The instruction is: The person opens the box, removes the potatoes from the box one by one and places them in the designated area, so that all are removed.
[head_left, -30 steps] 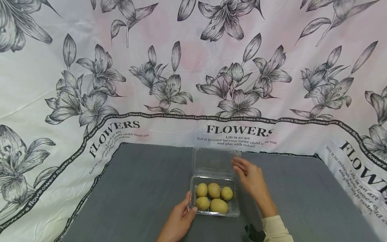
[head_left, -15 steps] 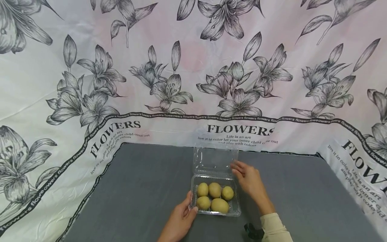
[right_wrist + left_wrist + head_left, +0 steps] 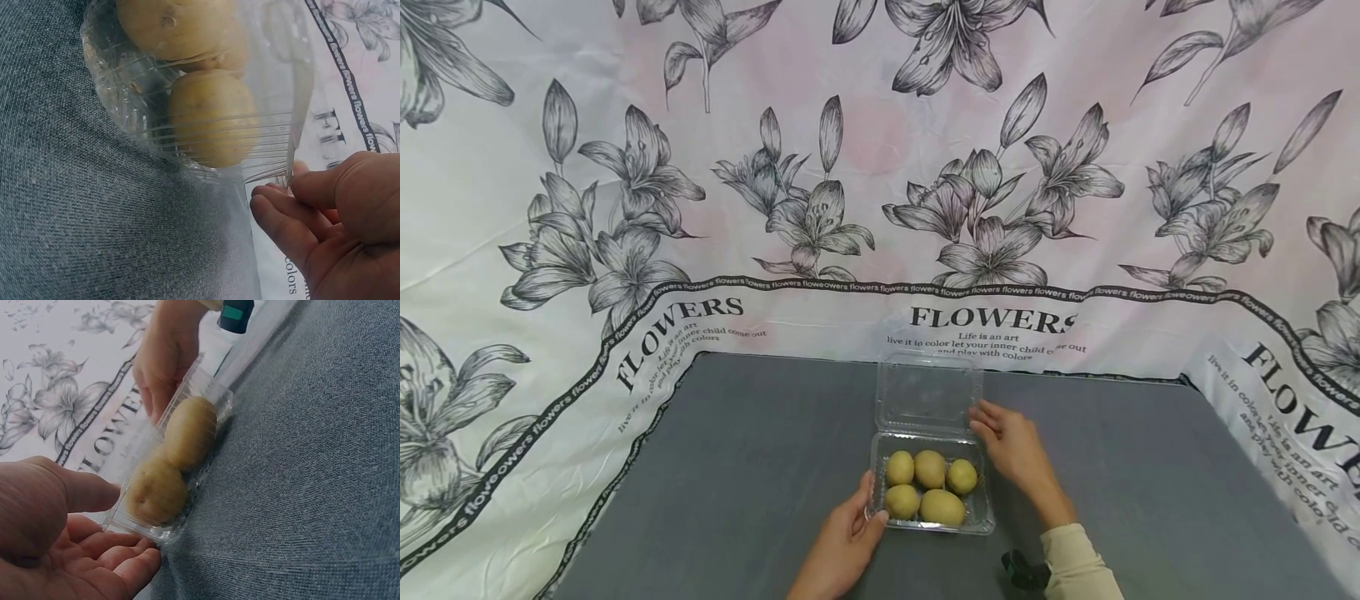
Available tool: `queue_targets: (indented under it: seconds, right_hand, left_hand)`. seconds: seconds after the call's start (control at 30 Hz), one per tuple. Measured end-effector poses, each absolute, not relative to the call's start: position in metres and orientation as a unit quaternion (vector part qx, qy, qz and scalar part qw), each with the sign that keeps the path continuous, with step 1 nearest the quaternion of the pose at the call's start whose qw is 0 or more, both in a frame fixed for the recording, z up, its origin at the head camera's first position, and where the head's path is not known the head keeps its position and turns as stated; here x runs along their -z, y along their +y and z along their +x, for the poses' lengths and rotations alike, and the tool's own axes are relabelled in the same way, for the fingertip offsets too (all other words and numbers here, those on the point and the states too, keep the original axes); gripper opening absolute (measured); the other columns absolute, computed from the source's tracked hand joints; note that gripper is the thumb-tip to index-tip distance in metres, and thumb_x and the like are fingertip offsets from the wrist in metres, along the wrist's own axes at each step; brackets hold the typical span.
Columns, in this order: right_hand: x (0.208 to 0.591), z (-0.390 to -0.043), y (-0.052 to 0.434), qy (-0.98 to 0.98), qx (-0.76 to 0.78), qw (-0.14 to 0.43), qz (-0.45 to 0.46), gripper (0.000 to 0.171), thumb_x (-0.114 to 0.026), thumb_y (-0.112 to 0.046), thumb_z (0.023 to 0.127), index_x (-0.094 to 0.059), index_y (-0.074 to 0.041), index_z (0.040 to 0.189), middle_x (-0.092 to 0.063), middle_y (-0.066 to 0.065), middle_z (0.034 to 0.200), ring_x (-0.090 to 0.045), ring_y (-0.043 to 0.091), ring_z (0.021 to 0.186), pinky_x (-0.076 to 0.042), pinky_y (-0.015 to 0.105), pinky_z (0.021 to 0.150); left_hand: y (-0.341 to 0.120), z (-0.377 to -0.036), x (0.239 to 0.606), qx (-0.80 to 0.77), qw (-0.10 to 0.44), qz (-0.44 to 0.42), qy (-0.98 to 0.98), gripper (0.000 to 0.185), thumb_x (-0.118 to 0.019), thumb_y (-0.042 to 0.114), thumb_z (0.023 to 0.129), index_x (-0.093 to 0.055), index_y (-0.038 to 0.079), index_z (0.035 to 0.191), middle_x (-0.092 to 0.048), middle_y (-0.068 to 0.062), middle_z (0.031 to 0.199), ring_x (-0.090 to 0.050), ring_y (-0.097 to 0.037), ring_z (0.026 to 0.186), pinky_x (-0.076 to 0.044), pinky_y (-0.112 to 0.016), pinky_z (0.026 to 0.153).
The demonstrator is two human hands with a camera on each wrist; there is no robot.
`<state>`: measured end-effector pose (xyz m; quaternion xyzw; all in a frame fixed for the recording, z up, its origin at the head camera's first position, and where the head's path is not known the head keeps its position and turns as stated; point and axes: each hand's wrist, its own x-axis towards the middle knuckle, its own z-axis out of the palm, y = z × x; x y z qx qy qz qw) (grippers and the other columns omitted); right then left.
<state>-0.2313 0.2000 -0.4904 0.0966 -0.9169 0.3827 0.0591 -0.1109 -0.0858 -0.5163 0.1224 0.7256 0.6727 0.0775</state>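
Lid [image 3: 928,392] raised more upright, right hand [image 3: 1011,446] pinching its edge, left hand [image 3: 850,533] gripping tray [image 3: 981,521] corner.

In the head view the left hand [image 3: 842,546] is cut off at the wrist by the bottom edge, its fingers hidden beneath the palm; the right sleeve [image 3: 1078,567] runs off the same edge; beside it a dark device [image 3: 1024,573] is too small to identify. In the right wrist view the hand [image 3: 328,215] is cut by the frame (only fingertips and thumb show); the kiwis [image 3: 212,115] behind the lid [image 3: 294,94] blur.
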Motion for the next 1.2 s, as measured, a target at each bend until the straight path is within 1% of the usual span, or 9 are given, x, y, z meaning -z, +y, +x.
queue_targets:
  seconds: [0.1,0.27,0.37,0.47,0.57,0.7,0.87,1.1,1.2]
  right_hand:
    - [0.4903,-0.2319,0.1992,-0.918,-0.379,0.058,0.099,0.048,-0.065,-0.011,0.107,-0.054,0.011,0.147,-0.073,0.016,0.129,-0.072,0.034,0.116,-0.062,0.051,0.095]
    - [0.4918,-0.2332,0.1984,-0.918,-0.380,0.059,0.098,0.047,-0.067,-0.011,0.106,-0.055,0.014,0.144,-0.073,0.020,0.126,-0.071,0.038,0.117,-0.061,0.054,0.096]
    - [0.4927,-0.2334,0.1994,-0.921,-0.375,0.049,0.092,0.048,-0.066,-0.013,0.106,-0.056,0.014,0.144,-0.072,0.023,0.126,-0.070,0.040,0.117,-0.063,0.053,0.093]
    - [0.4930,-0.2335,0.2014,-0.925,-0.368,0.039,0.089,0.048,-0.065,-0.015,0.107,-0.055,0.014,0.145,-0.071,0.024,0.129,-0.070,0.040,0.117,-0.065,0.049,0.086]
    - [0.4922,-0.2335,0.2026,-0.926,-0.365,0.034,0.093,0.048,-0.063,-0.016,0.108,-0.054,0.014,0.145,-0.070,0.025,0.130,-0.070,0.041,0.117,-0.064,0.044,0.079]
    - [0.4922,-0.2325,0.2025,-0.927,-0.363,0.029,0.092,0.047,-0.062,-0.016,0.109,-0.055,0.014,0.144,-0.070,0.025,0.130,-0.070,0.042,0.117,-0.063,0.043,0.077]
    - [0.4954,-0.2297,0.2014,-0.929,-0.360,0.022,0.086,0.045,-0.061,-0.018,0.109,-0.058,0.013,0.143,-0.071,0.026,0.128,-0.072,0.041,0.114,-0.064,0.047,0.080]
    - [0.4975,-0.2275,0.2011,-0.926,-0.363,0.043,0.091,0.044,-0.061,-0.018,0.109,-0.060,0.013,0.140,-0.073,0.027,0.123,-0.074,0.040,0.109,-0.065,0.054,0.087]
    - [0.4956,-0.2266,0.2013,-0.926,-0.362,0.055,0.092,0.045,-0.061,-0.019,0.110,-0.058,0.012,0.142,-0.071,0.027,0.127,-0.073,0.041,0.112,-0.063,0.054,0.092]
  left_hand:
    - [-0.0864,-0.1107,0.5159,-0.672,0.077,0.125,0.726,0.069,-0.059,0.011,0.109,-0.021,-0.024,0.155,-0.017,-0.041,0.164,-0.024,-0.051,0.151,-0.035,-0.045,0.119]
    - [-0.0863,-0.1107,0.5156,-0.672,0.081,0.123,0.726,0.069,-0.060,0.012,0.109,-0.021,-0.022,0.155,-0.016,-0.039,0.165,-0.024,-0.049,0.151,-0.035,-0.045,0.120]
    - [-0.0866,-0.1115,0.5162,-0.668,0.095,0.118,0.728,0.070,-0.059,0.014,0.110,-0.019,-0.021,0.157,-0.014,-0.037,0.167,-0.021,-0.049,0.153,-0.034,-0.046,0.120]
    - [-0.0869,-0.1127,0.5163,-0.663,0.102,0.117,0.732,0.070,-0.058,0.015,0.111,-0.019,-0.021,0.157,-0.013,-0.038,0.167,-0.019,-0.051,0.153,-0.035,-0.047,0.120]
    - [-0.0867,-0.1135,0.5160,-0.662,0.098,0.118,0.733,0.070,-0.058,0.015,0.111,-0.019,-0.021,0.157,-0.014,-0.039,0.166,-0.021,-0.052,0.153,-0.037,-0.048,0.119]
    - [-0.0863,-0.1130,0.5172,-0.663,0.090,0.120,0.734,0.069,-0.058,0.014,0.111,-0.020,-0.021,0.157,-0.016,-0.039,0.165,-0.023,-0.051,0.152,-0.037,-0.047,0.119]
    - [-0.0869,-0.1113,0.5208,-0.663,0.085,0.123,0.734,0.069,-0.058,0.012,0.110,-0.020,-0.022,0.156,-0.016,-0.040,0.165,-0.024,-0.052,0.152,-0.036,-0.049,0.119]
    - [-0.0864,-0.1113,0.5186,-0.646,0.074,0.109,0.752,0.069,-0.060,0.015,0.109,-0.024,-0.019,0.157,-0.021,-0.039,0.164,-0.031,-0.051,0.149,-0.043,-0.046,0.115]
    - [-0.0863,-0.1119,0.5176,-0.648,0.075,0.106,0.751,0.068,-0.060,0.013,0.109,-0.024,-0.019,0.157,-0.021,-0.039,0.164,-0.033,-0.051,0.148,-0.045,-0.046,0.114]
